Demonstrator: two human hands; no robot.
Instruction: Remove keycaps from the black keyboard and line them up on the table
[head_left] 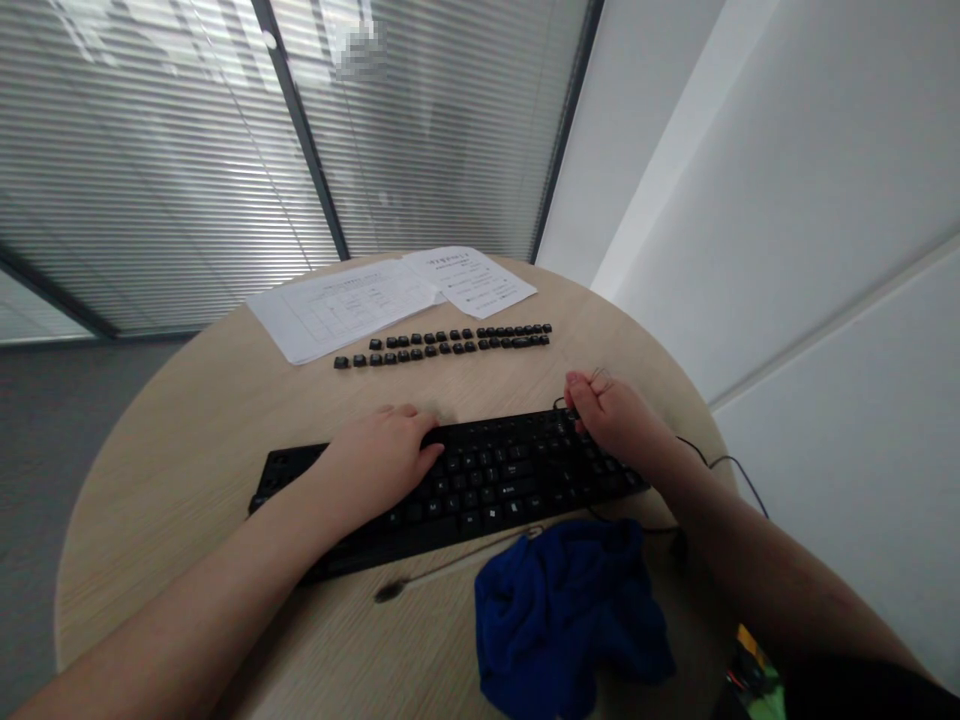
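Observation:
A black keyboard [465, 490] lies at a slant on the round table. My left hand [379, 455] is over its left half, fingers at the far edge and thumb on the keys, gripping it. Above the keyboard's right end, my right hand [611, 415] is closed in a pinch on a wire keycap puller [602, 378]; thin wire loops show around the fingers. Two rows of loose black keycaps [431, 351] sit beyond the keyboard. In front of it lie a thin brush [394, 590] with dark bristles and a crumpled blue cloth [570, 610].
Printed paper sheets [352, 300] lie at the table's far side. A black cable [739, 470] runs off the right edge. White wall [840, 250] stands close on the right, and window blinds [435, 130] are behind the table [150, 500].

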